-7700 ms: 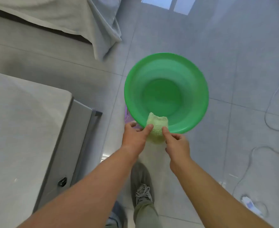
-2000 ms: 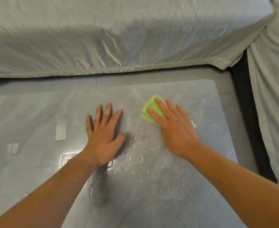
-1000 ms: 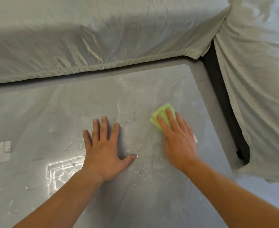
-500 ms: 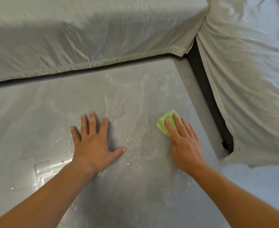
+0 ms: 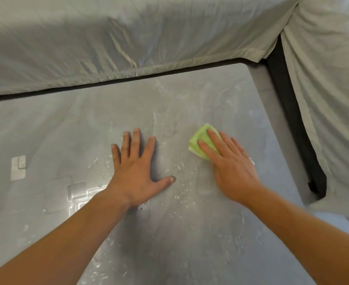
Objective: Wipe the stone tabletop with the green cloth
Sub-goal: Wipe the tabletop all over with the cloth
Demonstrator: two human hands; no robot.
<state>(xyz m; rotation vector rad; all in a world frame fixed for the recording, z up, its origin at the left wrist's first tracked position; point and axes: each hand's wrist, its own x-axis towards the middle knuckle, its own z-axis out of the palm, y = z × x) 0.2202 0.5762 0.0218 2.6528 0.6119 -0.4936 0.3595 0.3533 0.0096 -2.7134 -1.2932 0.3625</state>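
Note:
The grey stone tabletop (image 5: pixel 66 124) fills most of the view, wet with streaks and water drops around its middle and right part. A folded green cloth (image 5: pixel 200 140) lies flat on it, right of centre. My right hand (image 5: pixel 229 167) presses on the cloth with straight fingers; most of the cloth is hidden under the palm. My left hand (image 5: pixel 136 171) rests flat on the tabletop with fingers spread, a hand's width left of the cloth, holding nothing.
A sofa under a pale grey dust cover (image 5: pixel 128 38) runs along the table's far edge. A second covered piece (image 5: pixel 330 99) stands to the right, past a dark gap (image 5: pixel 293 120). The table's rounded far right corner (image 5: pixel 243 66) is close to both.
My right hand and the cloth have slid slightly back to the left over the wet patch. The left hand has stayed planted flat. The view has shifted a little.

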